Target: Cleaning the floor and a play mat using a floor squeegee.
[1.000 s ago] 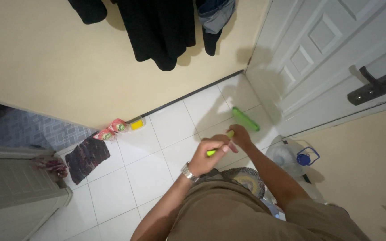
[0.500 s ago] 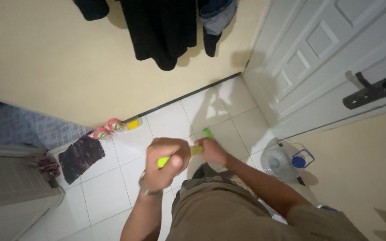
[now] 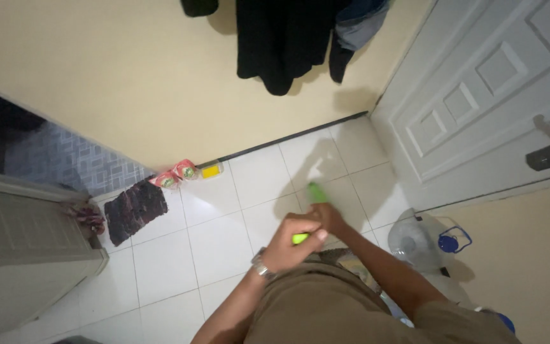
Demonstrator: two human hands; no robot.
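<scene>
Both my hands wrapped around a bright green stick-handled tool.

My left hand (image 3: 294, 241) grips the near end of the green handle (image 3: 300, 238), my right hand (image 3: 329, 216) clamps further along; its darker green head (image 3: 316, 192) sticks out beyond, over the white tiled floor (image 3: 214, 245), near the white door (image 3: 479, 108).

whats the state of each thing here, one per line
green stick: gripped by both hands, far end over the floor tiles
left hand: closed on the stick's near end
right hand: closed on the stick further along
white door: shut
water jug: lying on its side
dark clothes: hanging on the wall
</scene>
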